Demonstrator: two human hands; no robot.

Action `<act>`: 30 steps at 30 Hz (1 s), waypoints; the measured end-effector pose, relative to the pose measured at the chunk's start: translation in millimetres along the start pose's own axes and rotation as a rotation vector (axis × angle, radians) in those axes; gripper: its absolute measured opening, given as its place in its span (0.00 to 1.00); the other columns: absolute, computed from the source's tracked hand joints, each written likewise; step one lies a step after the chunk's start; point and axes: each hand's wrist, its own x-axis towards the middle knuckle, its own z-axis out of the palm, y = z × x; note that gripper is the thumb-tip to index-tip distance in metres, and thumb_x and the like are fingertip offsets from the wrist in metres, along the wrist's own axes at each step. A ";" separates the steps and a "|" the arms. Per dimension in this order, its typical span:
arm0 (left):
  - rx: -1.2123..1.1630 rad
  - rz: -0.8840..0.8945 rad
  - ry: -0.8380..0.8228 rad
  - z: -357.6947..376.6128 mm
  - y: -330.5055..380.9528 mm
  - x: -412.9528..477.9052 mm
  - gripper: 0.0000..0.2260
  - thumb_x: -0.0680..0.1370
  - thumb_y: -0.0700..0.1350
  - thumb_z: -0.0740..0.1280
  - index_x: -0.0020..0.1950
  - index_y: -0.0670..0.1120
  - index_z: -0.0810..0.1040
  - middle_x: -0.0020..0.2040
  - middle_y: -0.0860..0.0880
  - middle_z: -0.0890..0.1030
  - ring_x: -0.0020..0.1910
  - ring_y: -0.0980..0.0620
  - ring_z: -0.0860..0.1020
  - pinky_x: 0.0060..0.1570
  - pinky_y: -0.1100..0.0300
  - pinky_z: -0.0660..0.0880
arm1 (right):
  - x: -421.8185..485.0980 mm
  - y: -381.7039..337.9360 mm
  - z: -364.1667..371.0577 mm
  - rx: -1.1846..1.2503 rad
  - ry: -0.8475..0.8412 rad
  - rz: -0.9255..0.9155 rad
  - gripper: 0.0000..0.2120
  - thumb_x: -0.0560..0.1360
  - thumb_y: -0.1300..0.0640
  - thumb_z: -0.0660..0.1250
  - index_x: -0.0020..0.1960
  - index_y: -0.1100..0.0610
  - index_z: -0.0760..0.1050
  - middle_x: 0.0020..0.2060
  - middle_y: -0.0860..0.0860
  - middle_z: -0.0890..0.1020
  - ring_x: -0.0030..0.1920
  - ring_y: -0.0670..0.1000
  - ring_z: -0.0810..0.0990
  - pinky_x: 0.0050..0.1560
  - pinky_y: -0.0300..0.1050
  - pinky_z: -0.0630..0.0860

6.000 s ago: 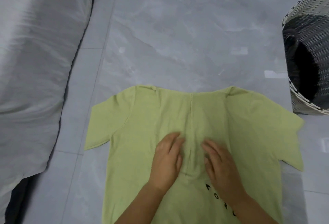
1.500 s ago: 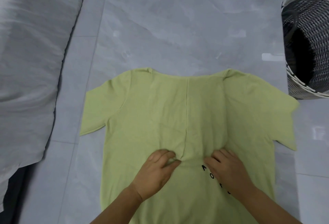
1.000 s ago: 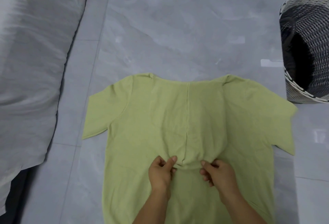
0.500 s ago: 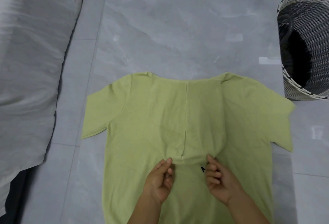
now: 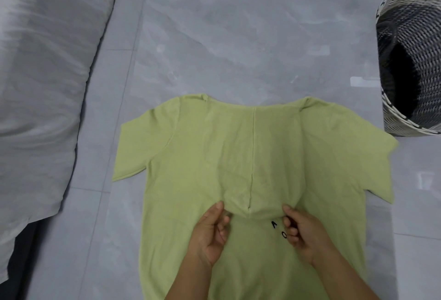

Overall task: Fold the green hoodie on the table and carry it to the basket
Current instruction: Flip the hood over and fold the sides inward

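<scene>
Right now the left hand [image 5: 210,233] and right hand [image 5: 303,233] hang loosely curled, gripping nothing, beside the green hoodie [image 5: 198,156]'s folded-down hood [image 5: 257,163]; unpinned, it could spring back.

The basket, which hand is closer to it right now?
Right. The right hand sits at the hood's edge on the basket's side of the hoodie; the left hand is farther across, toward the bedding.

Both hands, left hand [image 5: 210,233] and right hand [image 5: 303,234], hover at the green hoodie's [image 5: 238,156] folded-down hood edge.
</scene>
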 end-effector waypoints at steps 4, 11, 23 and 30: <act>0.163 0.110 0.148 2.3 8.5 8.0 0.04 0.76 0.42 0.66 0.42 0.44 0.78 0.25 0.51 0.79 0.17 0.60 0.70 0.15 0.72 0.61 | -0.5 -3.8 2.7 -0.251 0.125 -0.162 0.14 0.74 0.54 0.67 0.32 0.59 0.70 0.22 0.52 0.69 0.16 0.43 0.61 0.17 0.31 0.57; 0.512 0.624 0.423 -6.0 5.8 11.7 0.03 0.74 0.39 0.69 0.43 0.44 0.75 0.35 0.47 0.75 0.27 0.53 0.73 0.28 0.64 0.70 | -2.6 -2.5 -0.2 -0.592 0.323 -0.443 0.11 0.74 0.55 0.67 0.39 0.63 0.74 0.27 0.51 0.74 0.27 0.50 0.74 0.35 0.43 0.69; 1.814 1.434 0.307 9.8 5.3 75.2 0.29 0.79 0.60 0.44 0.74 0.44 0.57 0.74 0.40 0.59 0.74 0.45 0.54 0.72 0.51 0.48 | 53.5 10.4 24.0 -1.517 0.570 -1.259 0.29 0.78 0.42 0.48 0.72 0.59 0.62 0.70 0.63 0.65 0.71 0.60 0.62 0.70 0.60 0.59; 1.881 1.414 0.363 -7.0 8.3 79.5 0.30 0.79 0.62 0.44 0.75 0.45 0.54 0.74 0.41 0.58 0.74 0.44 0.55 0.72 0.49 0.48 | 50.7 10.4 16.1 -1.565 0.580 -1.214 0.27 0.78 0.43 0.48 0.73 0.55 0.59 0.72 0.62 0.63 0.72 0.61 0.60 0.72 0.59 0.55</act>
